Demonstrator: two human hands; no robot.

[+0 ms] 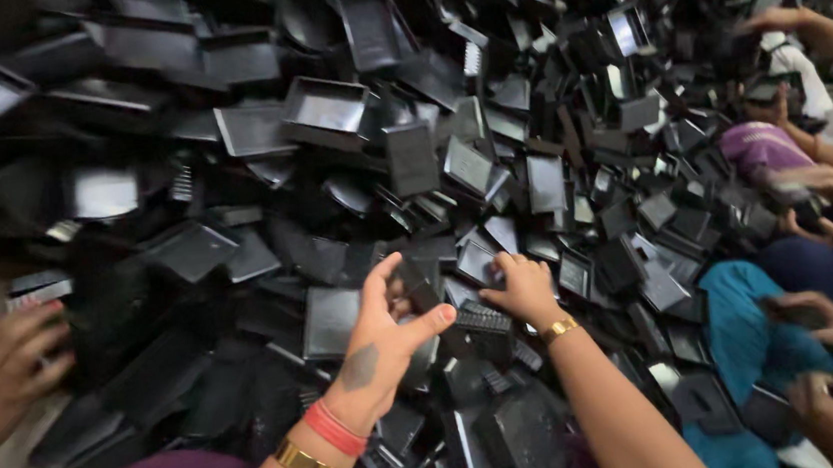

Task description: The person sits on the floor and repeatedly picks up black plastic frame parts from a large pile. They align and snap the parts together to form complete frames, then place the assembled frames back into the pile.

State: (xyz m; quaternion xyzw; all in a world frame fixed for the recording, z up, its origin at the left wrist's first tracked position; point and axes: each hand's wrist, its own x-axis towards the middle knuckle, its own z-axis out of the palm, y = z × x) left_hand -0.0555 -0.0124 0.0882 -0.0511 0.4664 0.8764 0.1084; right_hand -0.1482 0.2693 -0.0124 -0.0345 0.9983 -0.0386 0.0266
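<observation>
A huge heap of black plastic trays [325, 106] and lids fills the view. My left hand [385, 332], with a red band and a gold bangle at the wrist, reaches into the heap, fingers spread over a small black tray [329, 320], thumb out to the right. My right hand [522, 290], with a gold bracelet, presses down with curled fingers on a ribbed black piece [482, 317] just beside it. Whether either hand truly grips a piece is hard to see.
Another person's hand [2, 371] works the heap at the far left. Several other people sit along the right edge, in teal [745, 316] and purple [760, 146] clothes, their hands [832, 328] also among the black pieces.
</observation>
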